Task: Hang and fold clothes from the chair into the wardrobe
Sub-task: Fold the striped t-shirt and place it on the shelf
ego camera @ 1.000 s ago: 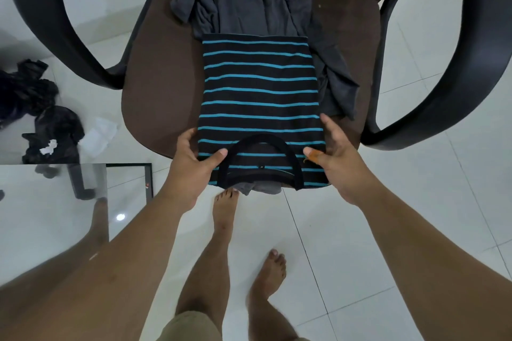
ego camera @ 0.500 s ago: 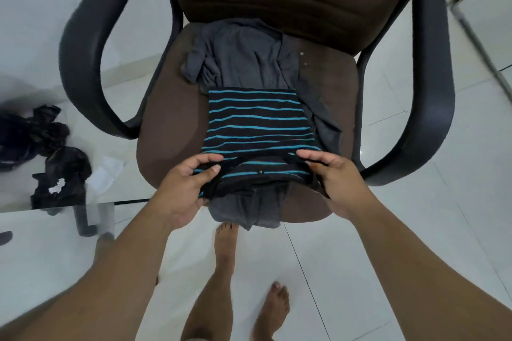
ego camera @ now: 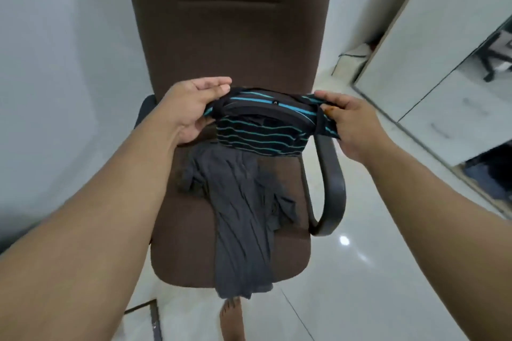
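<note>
A folded black shirt with blue stripes (ego camera: 260, 133) hangs in the air above the brown office chair (ego camera: 230, 36). My left hand (ego camera: 191, 108) pinches its left end and my right hand (ego camera: 349, 122) grips its right end, collar side facing me. Below it a crumpled dark grey garment (ego camera: 243, 216) lies on the chair's seat and droops over the front edge.
The chair's black right armrest (ego camera: 332, 188) curves beside the seat. A white wardrobe with a mirrored door (ego camera: 454, 69) stands at the right. The floor is glossy white tile (ego camera: 360, 285), and my bare foot (ego camera: 231, 318) shows under the seat's front edge.
Both hands took hold of the folded striped shirt and lifted it off the seat. The grey garment stayed on the chair. My view tilted up to the backrest and wardrobe.
</note>
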